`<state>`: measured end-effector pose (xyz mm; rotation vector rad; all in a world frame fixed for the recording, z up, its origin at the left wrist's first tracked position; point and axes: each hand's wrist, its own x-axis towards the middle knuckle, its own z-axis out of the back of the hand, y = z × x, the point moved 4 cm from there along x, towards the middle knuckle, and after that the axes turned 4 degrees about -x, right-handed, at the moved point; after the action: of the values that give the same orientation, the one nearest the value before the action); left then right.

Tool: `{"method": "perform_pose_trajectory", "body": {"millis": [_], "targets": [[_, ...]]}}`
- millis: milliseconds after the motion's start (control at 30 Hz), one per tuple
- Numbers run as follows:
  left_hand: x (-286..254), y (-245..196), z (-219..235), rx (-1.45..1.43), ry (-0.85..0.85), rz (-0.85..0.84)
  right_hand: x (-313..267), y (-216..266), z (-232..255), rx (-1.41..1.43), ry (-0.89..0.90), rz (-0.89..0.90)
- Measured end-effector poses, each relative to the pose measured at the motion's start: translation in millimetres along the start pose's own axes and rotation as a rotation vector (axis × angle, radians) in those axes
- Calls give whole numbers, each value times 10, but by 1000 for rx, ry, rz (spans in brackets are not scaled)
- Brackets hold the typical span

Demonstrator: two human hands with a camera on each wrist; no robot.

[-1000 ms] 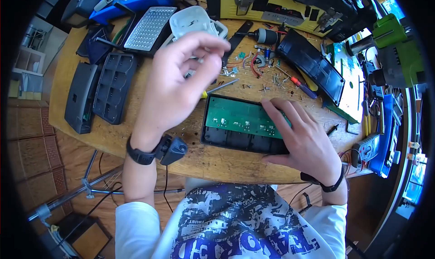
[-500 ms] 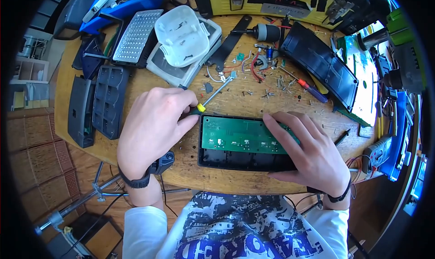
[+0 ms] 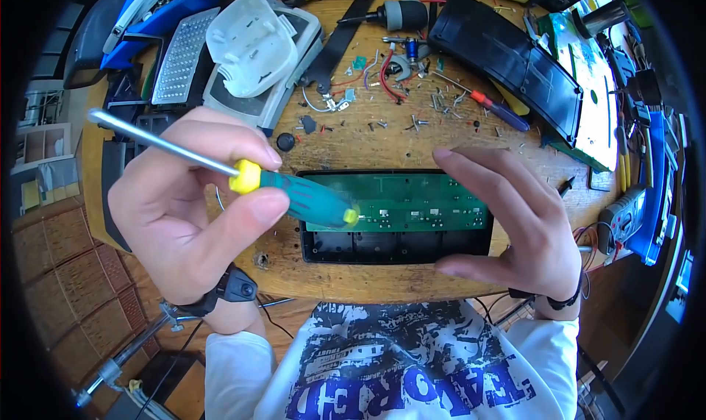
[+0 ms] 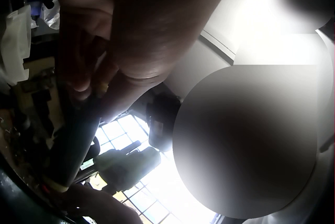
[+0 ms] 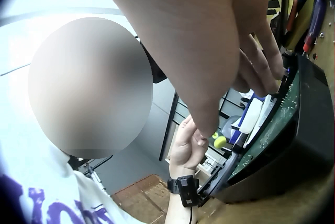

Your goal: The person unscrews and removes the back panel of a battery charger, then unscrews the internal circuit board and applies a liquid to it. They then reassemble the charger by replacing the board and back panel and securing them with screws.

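In the head view my left hand (image 3: 176,236) grips a screwdriver (image 3: 305,198) by its green handle, thumb against fingers near the yellow collar. The metal shaft points to the upper left, and the handle end overlaps the left part of a green circuit board (image 3: 412,192). That board lies in a shallow black plastic case (image 3: 368,252) on the table. My right hand (image 3: 526,225) is spread over the case's right end, thumb near the front edge and fingers near the back one. The right wrist view shows its fingers loosely bent, holding nothing, beside the board (image 5: 272,124).
Behind the case lie loose screws, wires (image 3: 390,78) and a screwdriver with a purple handle (image 3: 507,115). A translucent plastic container (image 3: 250,48) sits at the back left. A black plastic shell (image 3: 507,63) is at the back right, a multimeter (image 3: 621,221) at the right edge.
My left hand came down to the screwdriver lying left of the case, took it and lifted it, turning the shaft to the upper left. The right hand's fingers have come up off the board.
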<state>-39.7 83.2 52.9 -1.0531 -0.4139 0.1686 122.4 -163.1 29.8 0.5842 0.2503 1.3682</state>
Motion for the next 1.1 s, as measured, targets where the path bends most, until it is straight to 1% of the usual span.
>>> {"method": "perform_pose_trajectory", "body": {"millis": [67,100,167,200,233,267,300,333,367,400,433,500,533,567,633,667,700,767,800,833,900,933,967,1033,1067,1100], "targets": [[-22,-6,-77,-285,-31,-25,-4,18,27,121,-56,20],[-16,-12,-172,-285,-31,-24,-15,27,15,122,-55,19],[23,26,-435,-498,-24,62,-45,-4,-34,375,-61,-94],[38,87,-540,-515,28,15,-44,-2,-52,373,-62,-93],[23,113,-651,-582,62,121,-33,4,-52,309,-96,-68],[10,133,-758,-660,102,170,-25,14,-35,243,-130,-40],[0,143,-827,-737,142,218,-27,16,-9,238,-134,-35],[6,105,-809,-734,142,209,-33,-12,6,214,-80,-104],[3,87,-812,-754,187,319,-45,-40,30,190,-28,-174],[-1,91,-821,-774,232,429,-33,-54,126,137,-46,-191],[17,100,-812,-775,237,418,-59,-102,182,127,-52,-192],[75,131,-728,-677,109,263,-167,-255,375,-68,-161,-285],[87,150,-688,-574,75,237,-214,-319,450,-107,-168,-310],[92,159,-686,-579,76,227,-262,-332,508,-117,-172,-310],[102,179,-637,-477,-38,199,-345,-398,544,-221,-17,-505],[100,172,-644,-473,-30,211,-357,-404,502,-219,-65,-464],[100,168,-640,-473,-28,202,-375,-419,481,-225,-72,-464],[89,187,-656,-600,18,234,-416,-439,423,-342,72,-480],[79,193,-667,-603,24,224,-408,-418,411,-345,78,-523],[82,180,-677,-605,27,219,-383,-399,400,-349,74,-525],[72,170,-693,-506,3,241,-378,-442,360,-435,126,-650],[69,161,-695,-508,5,238,-406,-503,315,-533,138,-642],[69,153,-690,-492,-2,231,-407,-510,280,-535,135,-645],[77,146,-673,-479,-6,217,-369,-471,239,-521,89,-592],[76,151,-657,-537,-1,206,-362,-426,258,-506,8,-507],[78,155,-648,-596,4,196,-353,-423,253,-511,6,-510]]}}
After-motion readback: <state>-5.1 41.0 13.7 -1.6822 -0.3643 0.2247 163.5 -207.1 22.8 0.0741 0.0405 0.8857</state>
